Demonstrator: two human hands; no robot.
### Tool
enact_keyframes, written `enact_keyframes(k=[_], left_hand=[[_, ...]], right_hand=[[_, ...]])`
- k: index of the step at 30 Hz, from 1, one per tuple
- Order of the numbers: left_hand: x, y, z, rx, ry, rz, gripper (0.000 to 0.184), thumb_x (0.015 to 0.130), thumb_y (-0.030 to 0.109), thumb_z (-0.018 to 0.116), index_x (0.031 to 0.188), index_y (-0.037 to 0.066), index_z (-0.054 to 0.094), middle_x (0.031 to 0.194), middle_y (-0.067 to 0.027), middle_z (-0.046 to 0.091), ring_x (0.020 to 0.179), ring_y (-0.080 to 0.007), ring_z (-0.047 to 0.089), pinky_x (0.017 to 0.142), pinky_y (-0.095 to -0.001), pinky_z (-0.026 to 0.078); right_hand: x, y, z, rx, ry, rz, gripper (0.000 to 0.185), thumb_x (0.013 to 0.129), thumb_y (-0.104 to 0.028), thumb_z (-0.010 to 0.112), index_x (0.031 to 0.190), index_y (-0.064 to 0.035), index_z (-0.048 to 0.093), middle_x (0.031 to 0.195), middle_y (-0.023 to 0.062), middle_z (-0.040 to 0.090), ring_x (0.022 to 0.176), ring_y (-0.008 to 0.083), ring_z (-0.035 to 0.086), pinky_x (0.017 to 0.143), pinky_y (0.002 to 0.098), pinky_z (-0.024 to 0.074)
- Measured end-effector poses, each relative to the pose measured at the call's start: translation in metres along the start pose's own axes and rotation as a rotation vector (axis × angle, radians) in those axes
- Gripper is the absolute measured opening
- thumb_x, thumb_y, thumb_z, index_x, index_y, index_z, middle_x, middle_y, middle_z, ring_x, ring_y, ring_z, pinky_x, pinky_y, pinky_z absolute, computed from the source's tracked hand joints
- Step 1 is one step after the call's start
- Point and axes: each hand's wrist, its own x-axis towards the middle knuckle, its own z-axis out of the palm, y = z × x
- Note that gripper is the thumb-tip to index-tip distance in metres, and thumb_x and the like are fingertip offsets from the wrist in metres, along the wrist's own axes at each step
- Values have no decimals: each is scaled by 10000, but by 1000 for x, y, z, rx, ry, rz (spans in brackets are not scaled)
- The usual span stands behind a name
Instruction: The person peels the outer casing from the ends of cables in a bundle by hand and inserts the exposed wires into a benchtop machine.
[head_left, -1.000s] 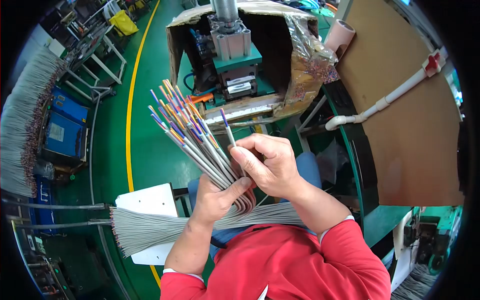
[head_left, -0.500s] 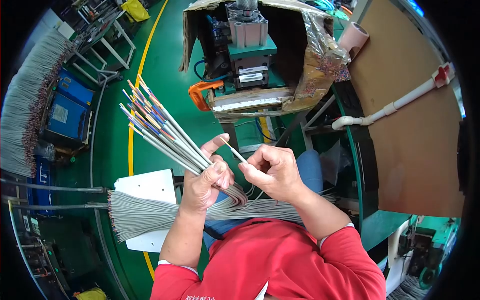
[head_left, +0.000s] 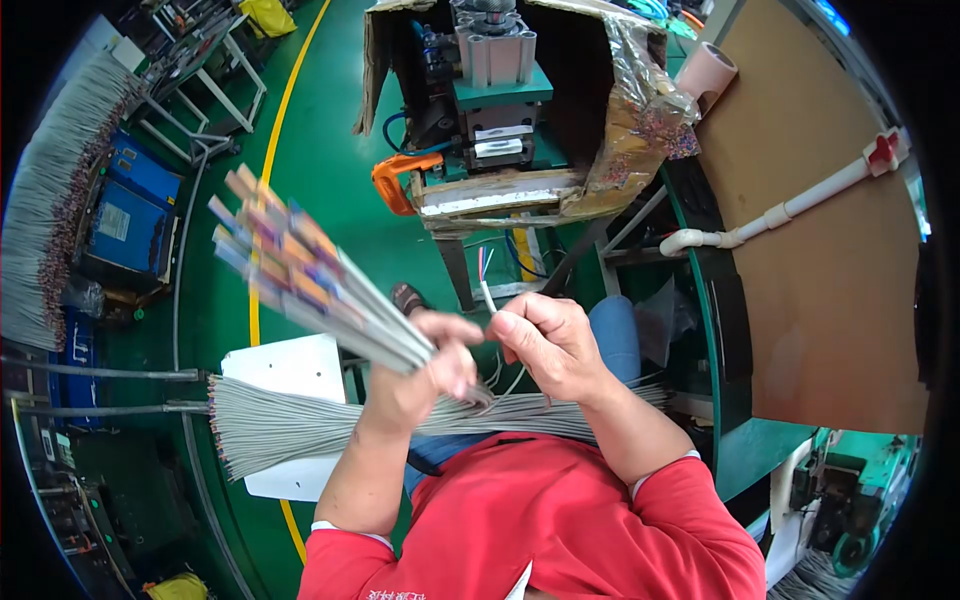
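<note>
My left hand (head_left: pixel 425 375) is closed around a thick bundle of grey cables (head_left: pixel 375 325), blurred by motion. Their stripped ends point up and left, showing orange, blue and brown cores. Between the thumb and fingers of my right hand (head_left: pixel 548 345) is a single cable (head_left: pixel 488 295), its thin red, blue and pale wires fanned apart at the tip. The left fingers lie close beside the right fingertips; whether they touch is unclear. Below both hands, a long pile of grey cables (head_left: pixel 290 425) lies across my lap and over a white board (head_left: pixel 285 360).
Ahead stands a press machine (head_left: pixel 498 100) inside a cut cardboard box (head_left: pixel 385 60), with an orange clamp (head_left: pixel 393 185) at its corner. A brown panel (head_left: pixel 830 280) carrying a white pipe (head_left: pixel 820 200) is on the right. More cables hang (head_left: pixel 45 200) at far left above blue bins (head_left: pixel 130 225).
The bundle in my left hand has swung left and down and is now blurred. The single cable in my right hand now points more upright, and its wires are spread instead of together.
</note>
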Motion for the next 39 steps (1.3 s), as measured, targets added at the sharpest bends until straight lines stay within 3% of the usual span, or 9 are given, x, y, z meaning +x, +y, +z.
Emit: enact_keyframes(k=[4,8,14,20,24,29,33,35,39], left_hand=[[18,18,0,-207,217,-197,272,889,124,682,1088,-52,624,604,-8,544,538,-103,530,576,-286,474],[25,21,3,-172,223,-236,236,880,111,687,1049,-41,621,605,-4,541,541,-104,531,577,-291,475],[25,14,-2,-169,230,-182,203,865,109,706,1000,-15,619,651,-12,560,553,-103,535,578,-282,474],[21,19,-2,-120,116,-206,171,858,87,719,969,-5,627,734,-43,607,592,-103,565,580,-254,476],[22,11,-2,-50,168,-154,163,862,89,726,960,-2,633,750,-54,627,610,-110,580,581,-245,478],[21,12,-1,22,167,-164,153,867,99,728,938,1,634,755,-60,636,617,-116,586,587,-248,484],[21,3,1,-90,173,-71,143,867,99,726,914,3,631,740,-58,632,624,-120,591,597,-254,492],[20,7,4,-58,199,-110,139,867,101,704,878,29,587,696,-60,575,623,-136,554,616,-284,478],[20,10,2,-69,177,-115,145,874,116,695,869,48,568,669,-53,532,616,-144,528,617,-294,462]], right_hand=[[-6,2,1,-6,-107,-52,219,999,-148,559,864,0,646,655,22,589,578,70,550,517,238,428],[-10,4,5,-26,-181,-77,196,997,-133,548,894,8,636,683,58,604,590,104,578,538,268,462],[-10,3,5,-42,-154,-80,231,1004,-153,555,864,-4,662,657,16,592,575,84,561,520,241,446],[-9,7,6,-40,-147,-125,226,1000,-147,558,860,-4,663,659,23,597,566,90,564,510,248,443],[-7,6,2,-85,-140,-186,219,997,-138,559,861,-2,663,659,29,602,558,97,566,504,251,441],[-5,7,0,-141,-124,-234,199,984,-117,573,850,1,660,654,34,603,550,104,567,501,253,440],[-7,8,7,-135,-88,-203,188,973,-107,588,833,1,654,649,32,604,547,108,566,498,257,437],[-8,6,8,-128,-79,-184,186,970,-105,593,827,0,651,647,31,604,546,109,566,497,258,436],[-4,-6,1,-167,-206,-158,146,952,-102,603,873,14,644,694,104,633,606,207,641,565,320,498]])
